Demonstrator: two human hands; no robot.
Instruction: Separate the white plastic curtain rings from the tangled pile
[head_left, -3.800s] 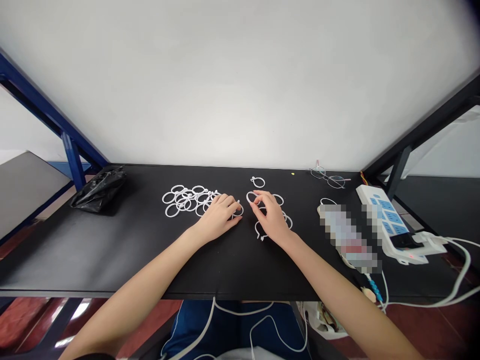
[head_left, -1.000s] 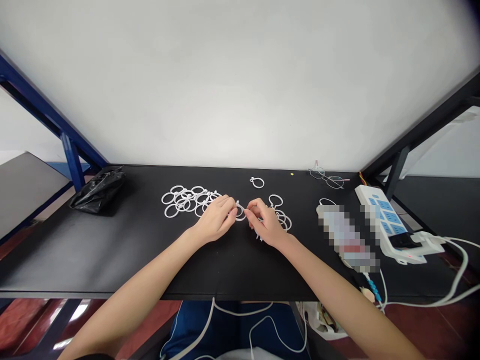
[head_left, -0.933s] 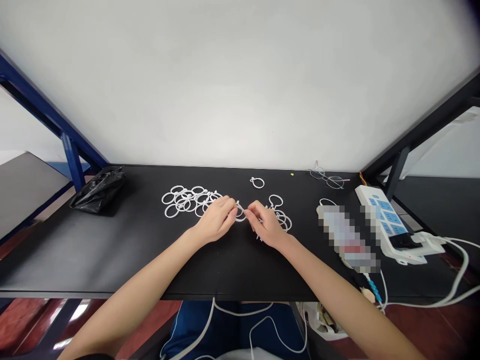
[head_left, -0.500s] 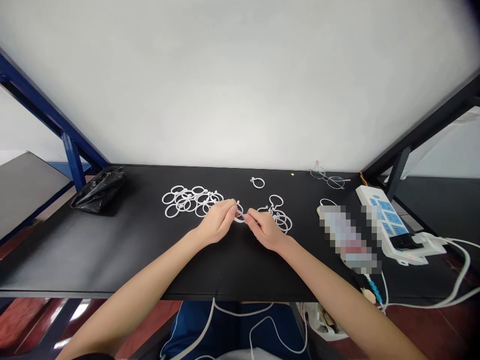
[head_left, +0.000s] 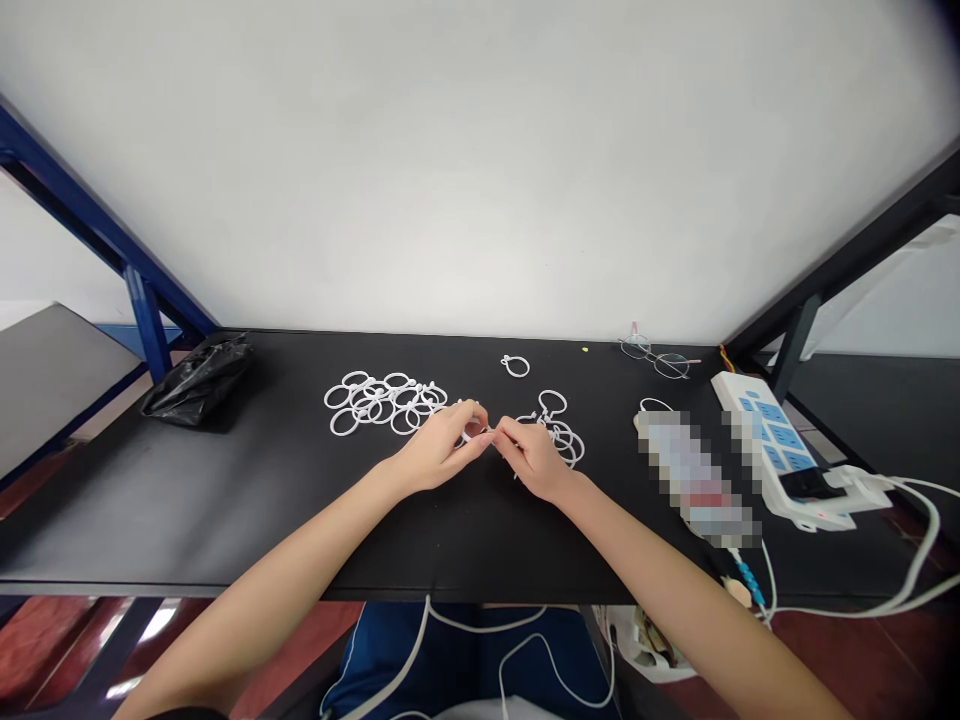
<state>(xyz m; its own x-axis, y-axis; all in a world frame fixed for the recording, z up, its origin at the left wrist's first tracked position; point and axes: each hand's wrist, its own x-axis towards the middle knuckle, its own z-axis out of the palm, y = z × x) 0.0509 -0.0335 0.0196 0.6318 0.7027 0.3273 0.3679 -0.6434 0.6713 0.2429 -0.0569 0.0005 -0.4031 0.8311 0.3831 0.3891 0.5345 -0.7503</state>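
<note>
Between my two hands is a thin white plastic ring (head_left: 468,434) with a small knob, partly hidden by the fingers. My left hand (head_left: 433,448) curls its fingers around the ring's left side, thumb stretched toward the right hand. With thumb and forefinger, my right hand (head_left: 534,458) pinches the ring's right end. A pile of similar white rings (head_left: 367,410) lies just left of my left hand. A smaller group of rings (head_left: 564,440) sits beside and partly behind my right hand. One single ring (head_left: 517,375) lies apart, farther back.
On the black table (head_left: 262,500), a black plastic bag (head_left: 199,385) lies at the far left. Eyeglasses (head_left: 660,357) rest at the back right. A blurred-out phone (head_left: 694,475) and a white power strip (head_left: 780,440) with cables occupy the right side. A white wall rises behind.
My left hand's thumb and fingers have loosened and spread a little, with the thumb now reaching to the right fingertips. The ring has shifted and shows less. My right hand stays nearly still.
</note>
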